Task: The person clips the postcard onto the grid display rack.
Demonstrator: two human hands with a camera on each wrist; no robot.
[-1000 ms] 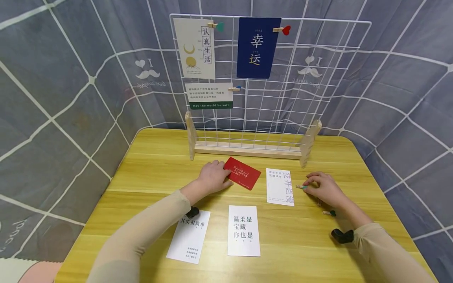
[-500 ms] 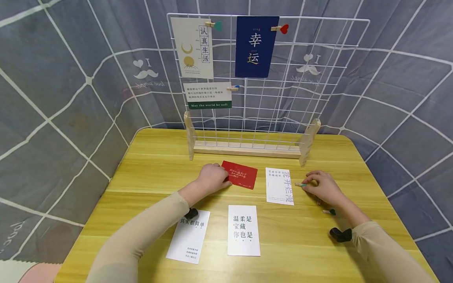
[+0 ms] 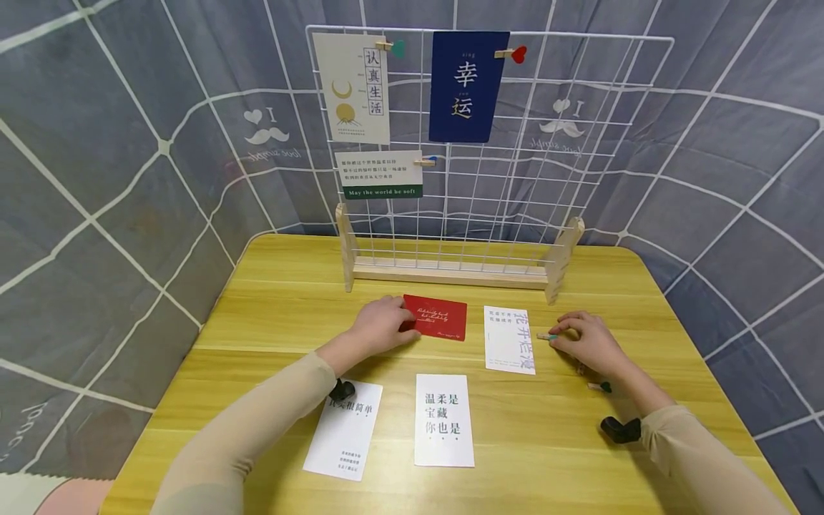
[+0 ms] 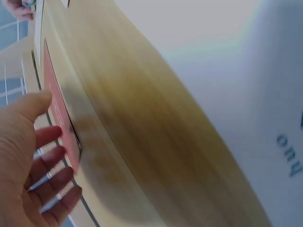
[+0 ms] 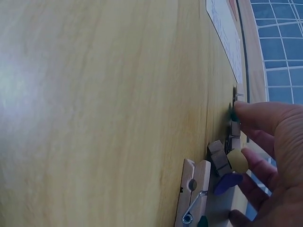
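A red card (image 3: 435,317) with white script lies flat on the wooden table. My left hand (image 3: 381,323) is at its left edge; in the left wrist view the fingers (image 4: 54,177) are spread and relaxed, and the thumb is close to the card. On the right side, my right hand (image 3: 586,342) pinches a small wooden clothespin (image 3: 547,337) with a teal decoration between thumb and forefinger. Beneath that hand lie more clothespins (image 5: 191,194), one with a purple heart and one with a yellow decoration. A white card with purple writing (image 3: 509,340) sits between the hands.
Two white cards, one on the left (image 3: 343,431) and one in the middle (image 3: 444,420), lie near the front. A white wire grid (image 3: 534,172) on a wooden stand (image 3: 450,273) rises behind, with three clipped cards, among them a dark blue one (image 3: 468,86).
The red card has turned from a slant to nearly straight and shifted slightly left under my left hand. My right hand stays in about the same place with the clothespin.
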